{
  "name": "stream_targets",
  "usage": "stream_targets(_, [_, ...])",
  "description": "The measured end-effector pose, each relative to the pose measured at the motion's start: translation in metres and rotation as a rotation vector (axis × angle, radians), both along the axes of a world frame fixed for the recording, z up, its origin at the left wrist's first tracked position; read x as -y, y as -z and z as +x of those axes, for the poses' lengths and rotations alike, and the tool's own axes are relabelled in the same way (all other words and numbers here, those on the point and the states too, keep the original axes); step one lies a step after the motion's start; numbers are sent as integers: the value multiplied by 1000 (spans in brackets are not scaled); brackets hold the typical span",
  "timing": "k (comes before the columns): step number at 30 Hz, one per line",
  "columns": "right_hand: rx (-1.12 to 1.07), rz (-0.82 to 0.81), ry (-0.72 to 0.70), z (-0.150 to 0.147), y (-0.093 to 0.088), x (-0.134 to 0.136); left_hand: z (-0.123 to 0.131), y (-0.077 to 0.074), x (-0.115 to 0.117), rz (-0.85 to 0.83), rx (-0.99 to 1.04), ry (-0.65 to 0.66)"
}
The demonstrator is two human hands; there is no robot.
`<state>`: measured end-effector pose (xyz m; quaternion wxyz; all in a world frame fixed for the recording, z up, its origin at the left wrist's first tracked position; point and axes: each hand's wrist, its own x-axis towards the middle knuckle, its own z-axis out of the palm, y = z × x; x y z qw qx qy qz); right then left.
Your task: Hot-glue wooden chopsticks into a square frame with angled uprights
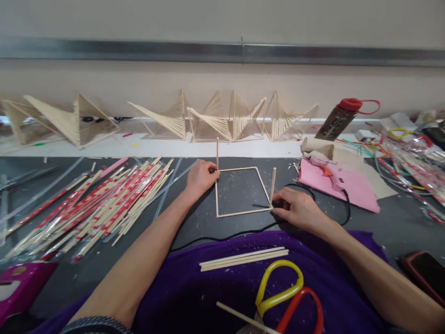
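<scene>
Pinching the far-left post [217, 154] low down, the left hand [202, 176] steadies the frame [243, 213], central on the table [198, 218]; the right hand [295, 204] grips the near-right post [273, 185] low. Either could lean if weakly joined or pushed sideways; a tugged cable [215, 239] might shift everything.

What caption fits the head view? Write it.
Bare hands at two upright pale wooden sticks on a square wooden frame.

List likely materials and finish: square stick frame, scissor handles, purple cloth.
Square stick frame: likely bare wood or bamboo, matte; pale tan, no coating visible.
Scissor handles: probably plastic, smooth with a slight sheen; solid yellow and red, rounded loops.
Purple cloth: fabric, matte; it drapes softly and carries pale specks. Fibre can't be told.
</scene>
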<state>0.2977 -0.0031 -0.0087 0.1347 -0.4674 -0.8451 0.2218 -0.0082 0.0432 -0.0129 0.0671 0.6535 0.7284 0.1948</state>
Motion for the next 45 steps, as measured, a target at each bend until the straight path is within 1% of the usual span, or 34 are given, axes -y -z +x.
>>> stream_targets(8, [-28,-31,-8,0,5,-2,0,5,2,38,14,10])
stream_targets(12, [-12,-46,-17,2,7,-2,1,8,3,41,-3,-6])
stream_targets(17, [4,-31,-33,3,7,-2,3,8,4,32,-18,-24])
stream_targets(26, [7,-33,-31,2,5,2,1,9,4,24,-4,-11])
stream_targets(32, [15,-46,-52,4,3,-1,3,8,6,43,12,-13])
stream_targets(36, [10,-95,-39,13,-6,0,-4,2,6,9,112,38])
stream_targets(38, [-7,-132,-22,17,-12,2,-10,-1,6,-49,226,76])
stream_targets(41, [-16,-166,-31,17,-22,8,-15,-5,7,-134,384,63])
stream_targets(43, [-14,-168,-48,16,-27,11,-15,-6,8,-143,408,43])
stream_targets(45, [3,-173,-57,15,-28,12,-13,-6,9,-126,387,37])
